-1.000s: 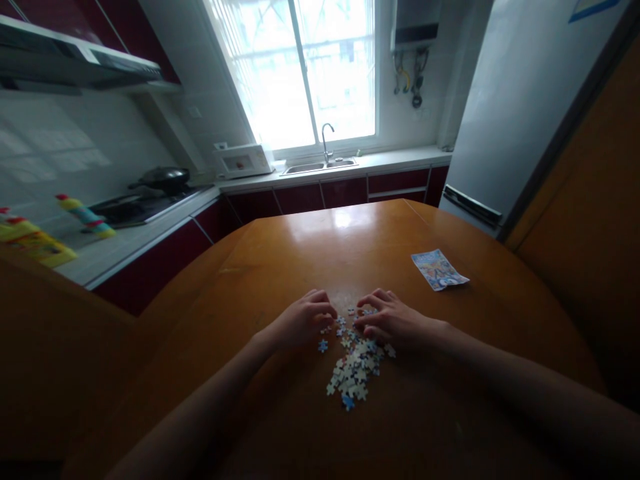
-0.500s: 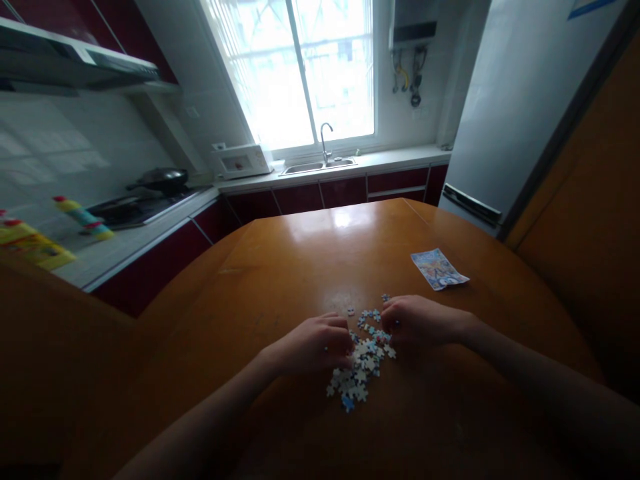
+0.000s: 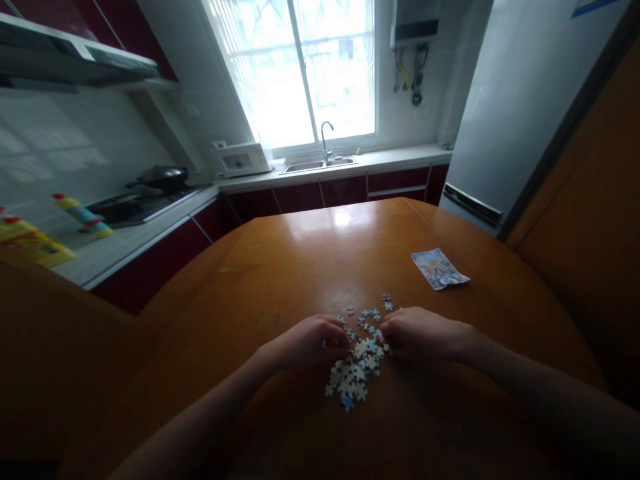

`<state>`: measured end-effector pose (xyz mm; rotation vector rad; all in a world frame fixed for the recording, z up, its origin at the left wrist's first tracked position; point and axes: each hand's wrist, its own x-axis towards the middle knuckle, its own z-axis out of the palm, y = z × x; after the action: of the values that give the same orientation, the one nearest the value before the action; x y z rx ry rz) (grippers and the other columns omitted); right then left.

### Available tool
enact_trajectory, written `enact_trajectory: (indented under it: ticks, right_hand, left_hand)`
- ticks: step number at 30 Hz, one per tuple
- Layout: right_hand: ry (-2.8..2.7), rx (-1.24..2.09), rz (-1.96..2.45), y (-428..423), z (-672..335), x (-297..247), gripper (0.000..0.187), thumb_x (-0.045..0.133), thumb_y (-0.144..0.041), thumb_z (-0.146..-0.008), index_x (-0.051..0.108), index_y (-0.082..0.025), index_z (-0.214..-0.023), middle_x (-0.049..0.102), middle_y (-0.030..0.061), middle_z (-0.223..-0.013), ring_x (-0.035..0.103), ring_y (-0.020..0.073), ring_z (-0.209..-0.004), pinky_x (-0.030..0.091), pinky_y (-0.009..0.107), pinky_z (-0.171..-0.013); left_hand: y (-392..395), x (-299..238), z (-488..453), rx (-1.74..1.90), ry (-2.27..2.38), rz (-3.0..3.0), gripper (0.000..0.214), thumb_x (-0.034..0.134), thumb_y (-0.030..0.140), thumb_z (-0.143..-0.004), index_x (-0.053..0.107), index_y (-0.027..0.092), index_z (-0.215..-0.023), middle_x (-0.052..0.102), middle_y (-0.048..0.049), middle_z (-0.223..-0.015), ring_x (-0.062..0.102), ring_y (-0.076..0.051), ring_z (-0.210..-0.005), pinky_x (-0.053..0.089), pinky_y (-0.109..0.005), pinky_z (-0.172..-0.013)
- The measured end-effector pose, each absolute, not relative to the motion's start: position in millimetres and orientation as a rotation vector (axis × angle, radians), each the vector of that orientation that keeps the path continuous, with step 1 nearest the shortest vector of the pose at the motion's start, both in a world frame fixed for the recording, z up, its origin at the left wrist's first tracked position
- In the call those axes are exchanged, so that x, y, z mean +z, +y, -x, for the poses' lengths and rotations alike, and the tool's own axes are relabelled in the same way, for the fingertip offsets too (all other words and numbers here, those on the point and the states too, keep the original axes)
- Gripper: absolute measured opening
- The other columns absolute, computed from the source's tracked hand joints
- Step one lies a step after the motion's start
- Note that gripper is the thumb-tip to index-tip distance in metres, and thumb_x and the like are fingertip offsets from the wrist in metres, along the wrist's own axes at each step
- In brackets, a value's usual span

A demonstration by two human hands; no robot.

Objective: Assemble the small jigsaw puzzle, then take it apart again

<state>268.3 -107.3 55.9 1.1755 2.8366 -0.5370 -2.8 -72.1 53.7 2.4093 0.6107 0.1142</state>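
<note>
A loose heap of jigsaw puzzle pieces (image 3: 353,379) lies on the wooden table, many showing pale backs and some blue or printed faces. My left hand (image 3: 320,341) rests at the heap's left side, fingers curled inward, with a small bit of a puzzle piece (image 3: 324,344) showing among them. On the opposite side, my right hand (image 3: 420,333) has its fingers bent down onto the heap's right edge. Its fingertips are mostly hidden, so what they pinch cannot be made out. Several scattered pieces (image 3: 376,314) lie just beyond the heap, between and past both hands.
A printed picture sheet (image 3: 439,269) lies on the table (image 3: 300,267) to the right, beyond my right hand. Past the table are a counter with a sink (image 3: 320,165), a microwave (image 3: 243,161), a stove with a wok (image 3: 163,179), and a fridge (image 3: 505,107).
My right hand has moved slightly down toward me, uncovering a piece near the heap's far right. My left hand's fingers have shifted a little, and pieces beside them now show.
</note>
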Motion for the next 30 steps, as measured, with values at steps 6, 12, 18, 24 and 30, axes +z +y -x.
enact_trajectory:
  ticks: [6, 12, 18, 24, 30]
  right_hand:
    - [2.850, -0.501, -1.190, -106.7, -269.4, 55.2, 0.018, 0.053, -0.013, -0.080, 0.069, -0.019, -0.076, 0.072, 0.0075, -0.082, 0.066, 0.0202, -0.074, 0.040, 0.028, -0.066]
    - [2.694, -0.675, -1.155, -109.6, -275.8, 66.4, 0.012, 0.057, -0.017, -0.076, 0.069, -0.019, -0.072, 0.069, 0.0045, -0.072, 0.058, 0.0150, -0.059, 0.032, 0.025, -0.053]
    - [2.590, -0.621, -1.204, -112.4, -276.4, 65.9, 0.013, 0.058, -0.019, -0.076, 0.070, -0.018, -0.072, 0.070, 0.0059, -0.072, 0.059, 0.0162, -0.058, 0.029, 0.026, -0.050]
    - [2.580, -0.527, -1.293, -109.5, -280.5, 66.1, 0.012, 0.062, -0.025, -0.078, 0.071, -0.019, -0.072, 0.071, 0.0084, -0.076, 0.065, 0.0208, -0.066, 0.032, 0.027, -0.054]
    - [2.741, -0.496, -1.427, -102.5, -272.6, 56.2, 0.012, 0.061, -0.028, -0.085, 0.070, -0.021, -0.080, 0.070, 0.0070, -0.083, 0.065, 0.0206, -0.075, 0.038, 0.027, -0.062]
  left_hand:
    - [-58.1, 55.3, 16.3, 0.036, 0.716, -2.230, 0.019, 0.066, 0.032, -0.087, 0.074, 0.015, -0.092, 0.068, -0.0027, -0.081, 0.054, -0.010, -0.069, 0.041, -0.020, -0.064]
    - [-41.2, 57.7, 35.4, -0.042, 0.891, -2.125, 0.026, 0.071, 0.038, -0.081, 0.071, 0.013, -0.088, 0.063, 0.0000, -0.072, 0.051, -0.010, -0.064, 0.037, -0.020, -0.059]
    - [-25.1, 59.9, 54.0, -0.186, 1.006, -2.108, 0.033, 0.071, 0.044, -0.076, 0.069, 0.012, -0.081, 0.062, 0.0000, -0.070, 0.051, -0.011, -0.063, 0.036, -0.020, -0.056]
    - [-21.5, 57.5, 62.7, -0.306, 1.244, -2.150, 0.030, 0.074, 0.044, -0.069, 0.068, 0.014, -0.072, 0.065, -0.0004, -0.067, 0.053, -0.012, -0.060, 0.032, -0.021, -0.052]
    - [-20.8, 58.7, 73.4, -0.444, 1.329, -2.187, 0.035, 0.078, 0.050, -0.065, 0.068, 0.017, -0.067, 0.061, 0.0012, -0.059, 0.050, -0.011, -0.051, 0.027, -0.022, -0.048]
